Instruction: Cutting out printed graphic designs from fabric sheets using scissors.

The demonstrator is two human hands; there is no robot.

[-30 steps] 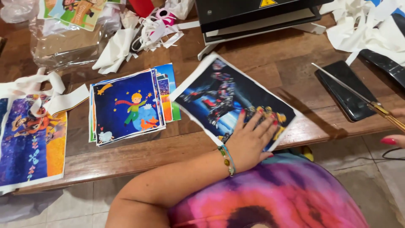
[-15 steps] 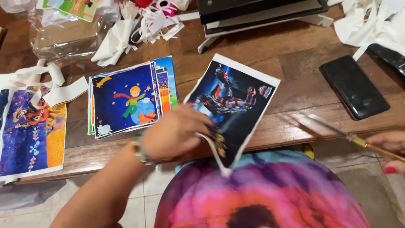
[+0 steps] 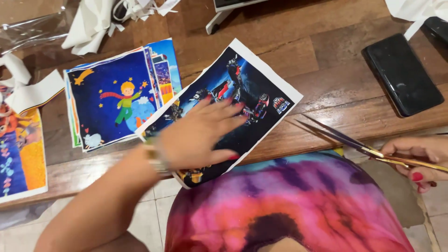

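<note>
The left hand (image 3: 198, 135) lies flat, fingers spread, on a dark printed sheet with a white border (image 3: 233, 100); its grip is open, pressing the sheet down rather than holding it. The sheet sits tilted on the wooden tabletop (image 3: 326, 60), its lower corner hanging over the near edge. The right hand (image 3: 420, 156) is at the right edge of the view, its grip closed around the gold handles of a pair of scissors (image 3: 347, 140), whose blades are parted and point toward the sheet without touching it. Just left of the sheet lies a stack of blue cartoon prints (image 3: 114, 100). A black phone (image 3: 402, 74) rests face-up on the tabletop, well apart to the right.
</note>
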